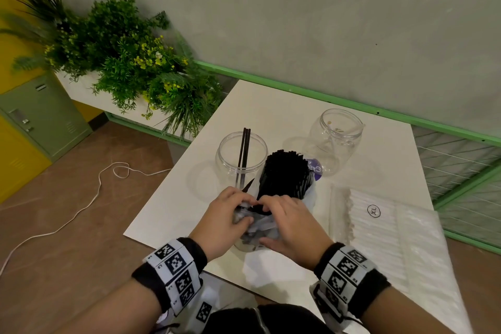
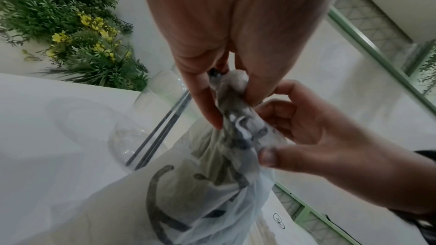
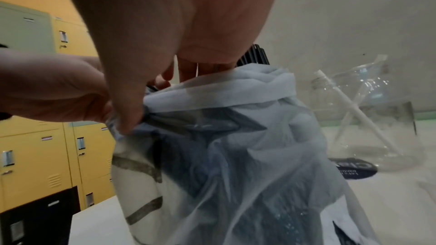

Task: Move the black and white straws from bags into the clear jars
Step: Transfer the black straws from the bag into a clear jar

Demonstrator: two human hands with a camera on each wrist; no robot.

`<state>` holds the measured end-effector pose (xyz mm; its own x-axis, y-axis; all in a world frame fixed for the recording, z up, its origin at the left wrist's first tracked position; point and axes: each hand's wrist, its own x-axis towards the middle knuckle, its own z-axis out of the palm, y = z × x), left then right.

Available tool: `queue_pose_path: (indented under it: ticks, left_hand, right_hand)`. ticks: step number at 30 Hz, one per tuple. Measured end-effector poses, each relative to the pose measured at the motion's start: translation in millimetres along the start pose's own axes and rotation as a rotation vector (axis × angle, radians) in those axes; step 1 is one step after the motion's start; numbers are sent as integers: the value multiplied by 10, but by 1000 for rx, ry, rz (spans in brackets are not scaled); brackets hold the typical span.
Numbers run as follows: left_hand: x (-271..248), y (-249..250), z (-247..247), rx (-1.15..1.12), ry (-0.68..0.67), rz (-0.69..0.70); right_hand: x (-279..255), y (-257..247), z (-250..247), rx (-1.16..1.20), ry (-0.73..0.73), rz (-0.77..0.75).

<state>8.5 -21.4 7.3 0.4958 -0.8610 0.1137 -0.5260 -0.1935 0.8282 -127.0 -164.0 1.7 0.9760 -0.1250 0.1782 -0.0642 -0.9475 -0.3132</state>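
A translucent plastic bag [image 1: 261,226] with grey print stands on the white table [image 1: 273,106], and a thick bundle of black straws [image 1: 284,173] sticks out of its top. My left hand [image 1: 240,214] and right hand [image 1: 271,207] both pinch the bunched plastic near the bag's mouth. The left wrist view shows my left hand [image 2: 226,88] gripping a twist of the bag [image 2: 212,183]. In the right wrist view my right hand [image 3: 132,111] pinches the bag's rim [image 3: 235,156]. A clear jar [image 1: 241,154] holds three black straws [image 1: 244,149]. Another clear jar [image 1: 337,141] holds white straws.
A flat pack of white straws [image 1: 376,228] marked XL lies at the table's right side and overhangs the front edge. A dark round sticker [image 1: 315,169] lies behind the bag. Green plants [image 1: 130,62] stand beyond the table's left edge, and a white cable [image 1: 89,198] runs across the floor.
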Motion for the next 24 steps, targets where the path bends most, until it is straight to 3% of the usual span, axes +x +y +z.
queue_pose_path:
  ticks: [4, 8, 11, 17, 20, 24]
  left_hand:
    - [-19, 32, -14, -23, -94, 22]
    - [-38, 48, -6, 173, -229, 66]
    - [-38, 51, 23, 270, -160, 93]
    - [19, 41, 83, 149, 21, 89]
    - [30, 16, 98, 101, 52, 76]
    - [16, 37, 55, -107, -54, -13]
  right_hand:
    - [56, 86, 96, -67, 24, 80]
    - [33, 159, 227, -126, 64, 52]
    - [-2, 170, 275, -108, 131, 21]
    - [-145, 195, 353, -172, 105, -63]
    - [-246, 211, 331, -74, 92, -34]
    - [-201, 156, 199, 325, 150, 191]
